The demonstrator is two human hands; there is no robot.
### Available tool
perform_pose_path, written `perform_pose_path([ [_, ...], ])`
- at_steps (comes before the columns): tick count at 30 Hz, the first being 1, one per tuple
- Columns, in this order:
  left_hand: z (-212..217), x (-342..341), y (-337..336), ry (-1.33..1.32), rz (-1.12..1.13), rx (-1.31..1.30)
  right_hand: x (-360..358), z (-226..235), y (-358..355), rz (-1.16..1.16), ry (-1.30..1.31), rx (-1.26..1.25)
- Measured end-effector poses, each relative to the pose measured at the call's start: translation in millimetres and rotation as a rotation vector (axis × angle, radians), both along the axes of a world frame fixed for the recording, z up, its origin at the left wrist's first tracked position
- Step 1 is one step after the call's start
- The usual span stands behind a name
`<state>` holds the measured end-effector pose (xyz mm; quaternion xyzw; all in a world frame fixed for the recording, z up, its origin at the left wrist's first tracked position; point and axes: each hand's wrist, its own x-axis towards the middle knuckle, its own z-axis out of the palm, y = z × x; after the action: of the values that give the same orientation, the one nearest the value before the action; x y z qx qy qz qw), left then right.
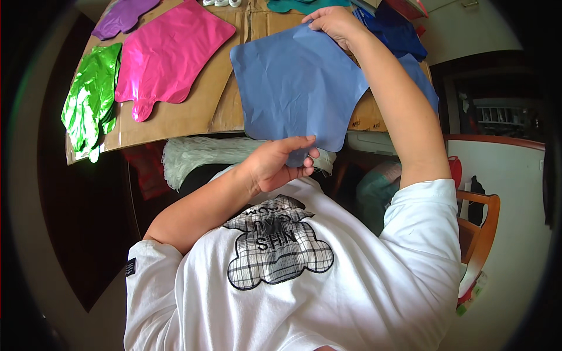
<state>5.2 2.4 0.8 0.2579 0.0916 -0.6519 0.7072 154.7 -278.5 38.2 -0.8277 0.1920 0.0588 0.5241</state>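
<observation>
A matte blue flat foil balloon (pixel 298 82) lies partly on the cardboard, its near end hanging past the front edge. My left hand (pixel 284 164) is closed on the balloon's narrow neck, the thumb on top and the fingers curled beneath. At the far edge of the same balloon, my right hand (pixel 336 24) has thumb and fingers pinched together on the film. The blue sheet between both hands is slightly creased and uninflated.
On the cardboard-covered table (pixel 193 117) lie a pink foil balloon (pixel 170 55), shiny green foil (pixel 91 96) and a purple piece (pixel 123 16) at left. Darker blue foil (pixel 398 32) is at right, teal foil (pixel 304 6) at back. A wooden chair (pixel 483 219) stands at right.
</observation>
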Motion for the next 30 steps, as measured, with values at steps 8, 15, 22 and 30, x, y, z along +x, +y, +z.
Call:
perform_pose_path([
  [8, 14, -3, -7, -0.023, 0.026, 0.127, -5, 10, 9, -0.001, 0.0, -0.054],
  [15, 18, -1, -7, 0.073, 0.038, 0.114, -8, 16, 16, -0.009, -0.053, -0.016],
  [22, 12, -2, -7, 0.027, 0.018, 0.074, -7, 28, 13, 0.022, 0.023, -0.005],
  [30, 13, -3, -10, 0.085, 0.057, 0.054, 5, 43, 1, 0.19, 0.113, -0.131],
])
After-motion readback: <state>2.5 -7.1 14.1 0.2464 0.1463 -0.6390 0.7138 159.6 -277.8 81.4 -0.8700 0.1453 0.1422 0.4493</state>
